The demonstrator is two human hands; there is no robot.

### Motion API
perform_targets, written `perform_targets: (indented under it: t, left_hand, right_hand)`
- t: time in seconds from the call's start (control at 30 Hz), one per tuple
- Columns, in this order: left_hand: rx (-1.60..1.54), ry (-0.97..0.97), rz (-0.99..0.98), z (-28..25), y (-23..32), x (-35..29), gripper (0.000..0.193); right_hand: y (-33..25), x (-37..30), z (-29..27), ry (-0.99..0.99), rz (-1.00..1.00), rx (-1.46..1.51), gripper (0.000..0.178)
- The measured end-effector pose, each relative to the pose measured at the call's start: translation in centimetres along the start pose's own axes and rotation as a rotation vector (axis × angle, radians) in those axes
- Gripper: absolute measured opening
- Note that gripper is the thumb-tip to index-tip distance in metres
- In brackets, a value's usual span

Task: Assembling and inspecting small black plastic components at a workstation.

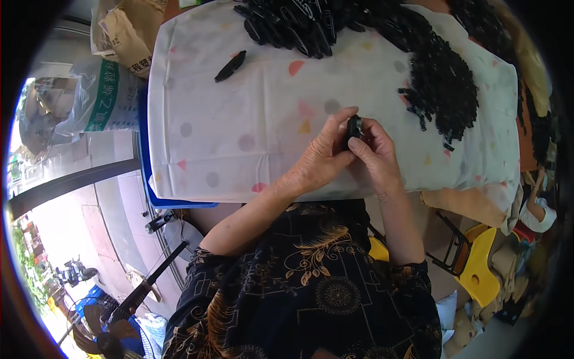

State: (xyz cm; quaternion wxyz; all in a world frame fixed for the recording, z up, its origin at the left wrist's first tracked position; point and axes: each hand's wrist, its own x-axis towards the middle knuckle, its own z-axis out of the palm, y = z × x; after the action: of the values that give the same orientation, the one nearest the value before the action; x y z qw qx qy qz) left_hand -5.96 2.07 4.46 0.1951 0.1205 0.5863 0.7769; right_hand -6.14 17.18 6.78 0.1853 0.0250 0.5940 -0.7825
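Over the near edge of the covered table, my left hand point(323, 152) and my right hand point(379, 157) meet around a small black plastic piece point(354, 127). Fingers and thumbs of both hands close on it, and they hide much of its shape. A single long black oval piece point(231, 66) lies apart on the cloth, toward the far left. Similar long black pieces form a heap point(293, 27) at the far edge. Right of my hands spreads a pile of small black parts point(445, 90).
A white cloth with coloured dots point(224, 143) covers the table. Plastic bags point(107, 96) and a paper sack point(128, 36) stand beyond its left side. A yellow chair point(481, 269) is at the lower right; a fan point(107, 329) is at the lower left. Another person point(538, 209) sits at far right.
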Motion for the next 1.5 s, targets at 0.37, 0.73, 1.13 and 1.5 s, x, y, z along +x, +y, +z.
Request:
perform_targets:
  t: [0.37,0.73,1.13,1.5]
  left_hand:
    - [0.457,0.074,0.064,-4.8,2.0,-0.4,0.048]
    - [1.401,0.445,-0.155,-19.5,9.5,3.3,0.025]
    - [1.525,0.350,-0.155,-17.6,8.6,2.0,0.015]
    - [-0.423,0.137,-0.198,-4.3,4.1,-0.6,0.011]
  right_hand:
    - [-1.7,1.5,-0.7,-0.123,0.024,-0.111,0.023]
    - [-6.7,7.4,-12.7,0.268,-0.731,-1.540,0.010]
    - [-7.1,6.7,-9.4,0.028,-0.850,-1.526,0.009]
    - [-5.6,-1.2,-4.1,0.186,-1.366,-1.462,0.027]
